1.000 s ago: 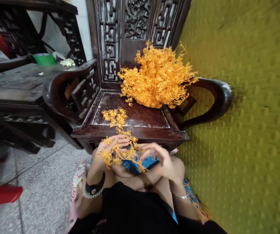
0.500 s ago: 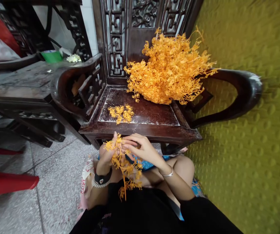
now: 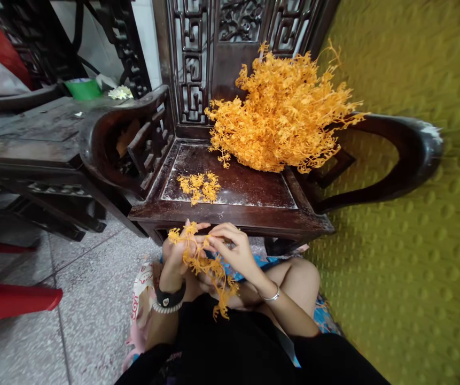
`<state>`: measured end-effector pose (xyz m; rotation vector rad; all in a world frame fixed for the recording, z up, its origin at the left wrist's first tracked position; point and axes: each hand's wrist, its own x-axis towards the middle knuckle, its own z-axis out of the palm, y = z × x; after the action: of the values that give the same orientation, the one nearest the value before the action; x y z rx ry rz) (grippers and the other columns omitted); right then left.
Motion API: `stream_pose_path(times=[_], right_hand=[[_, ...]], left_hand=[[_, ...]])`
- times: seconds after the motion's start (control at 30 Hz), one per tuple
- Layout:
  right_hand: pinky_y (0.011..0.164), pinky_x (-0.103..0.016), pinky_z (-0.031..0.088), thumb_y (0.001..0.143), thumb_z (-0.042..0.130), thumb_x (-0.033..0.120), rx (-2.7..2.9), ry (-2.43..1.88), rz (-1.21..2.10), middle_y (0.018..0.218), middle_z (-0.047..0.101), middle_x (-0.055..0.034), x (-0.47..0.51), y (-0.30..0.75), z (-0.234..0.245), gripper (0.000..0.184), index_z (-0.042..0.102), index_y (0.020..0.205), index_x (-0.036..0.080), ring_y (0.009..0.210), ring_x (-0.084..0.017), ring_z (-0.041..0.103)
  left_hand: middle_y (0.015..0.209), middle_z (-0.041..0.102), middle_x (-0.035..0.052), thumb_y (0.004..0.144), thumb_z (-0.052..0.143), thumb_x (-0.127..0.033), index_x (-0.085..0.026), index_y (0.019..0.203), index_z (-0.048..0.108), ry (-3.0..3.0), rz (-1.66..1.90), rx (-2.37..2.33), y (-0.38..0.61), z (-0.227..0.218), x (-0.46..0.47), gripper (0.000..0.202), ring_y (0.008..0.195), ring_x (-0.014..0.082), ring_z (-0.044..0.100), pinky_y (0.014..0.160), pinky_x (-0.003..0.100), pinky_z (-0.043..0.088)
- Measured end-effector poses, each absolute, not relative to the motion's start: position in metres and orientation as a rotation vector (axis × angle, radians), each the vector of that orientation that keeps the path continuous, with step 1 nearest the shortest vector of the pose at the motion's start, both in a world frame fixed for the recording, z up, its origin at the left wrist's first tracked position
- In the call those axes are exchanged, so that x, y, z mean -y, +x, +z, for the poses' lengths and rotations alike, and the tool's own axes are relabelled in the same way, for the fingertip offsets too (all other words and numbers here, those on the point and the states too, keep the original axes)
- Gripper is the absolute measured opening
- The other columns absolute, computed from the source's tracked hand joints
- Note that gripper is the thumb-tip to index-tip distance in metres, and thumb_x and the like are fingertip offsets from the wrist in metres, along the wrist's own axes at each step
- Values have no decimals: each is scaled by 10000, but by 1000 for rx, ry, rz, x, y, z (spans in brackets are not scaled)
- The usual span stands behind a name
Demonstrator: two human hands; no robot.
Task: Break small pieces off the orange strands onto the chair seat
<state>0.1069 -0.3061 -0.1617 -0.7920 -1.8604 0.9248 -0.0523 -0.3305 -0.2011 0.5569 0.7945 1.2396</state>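
Just in front of the chair seat, my left hand grips an orange plastic flower sprig, whose branches hang down over my lap. My right hand pinches a small tip of the same sprig between thumb and forefinger, right of the left hand. Beyond my hands, a small cluster of loose orange florets lies at the left front of the seat. A large heap of orange sprigs rests at the back right of the seat, against the backrest.
The dark carved wooden chair has curved armrests on both sides. At left stands a wooden side table with a green tape roll and pale florets. A yellow-green dimpled surface rises at right. Red legs reach in at lower left.
My right hand has shifted slightly right, away from the left hand, with its fingers on a sprig tip. The sprig's lower stem has swung right and no longer points straight down.
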Motion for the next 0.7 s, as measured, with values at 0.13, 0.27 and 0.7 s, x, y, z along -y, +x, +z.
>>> stream_pose_path(times=[0.13, 0.27, 0.7], right_hand=[[673, -271, 402, 852, 615, 319, 1648, -935, 976, 681, 550, -2, 306, 110, -157, 253, 576, 651, 170, 684, -127, 510], [523, -230, 288, 837, 621, 402, 1480, -977, 1252, 567, 406, 55, 306, 113, -157, 334, 485, 631, 178, 526, -75, 349], [483, -219, 399, 860, 590, 456, 1313, -738, 1766, 552, 585, 61, 312, 102, -167, 291, 513, 810, 180, 384, -58, 476]], left_hand=[[888, 748, 104, 740, 626, -344, -164, 949, 640, 590, 1404, -928, -54, -210, 338, 275, 804, 231, 704, 752, 349, 556], [1051, 722, 132, 789, 523, -324, -130, 921, 652, 570, 1603, -961, -51, -210, 350, 268, 1073, 226, 644, 1032, 352, 429], [751, 660, 53, 754, 689, -431, -156, 725, 585, 731, 1384, -902, -15, -207, 355, 296, 697, 174, 603, 624, 271, 466]])
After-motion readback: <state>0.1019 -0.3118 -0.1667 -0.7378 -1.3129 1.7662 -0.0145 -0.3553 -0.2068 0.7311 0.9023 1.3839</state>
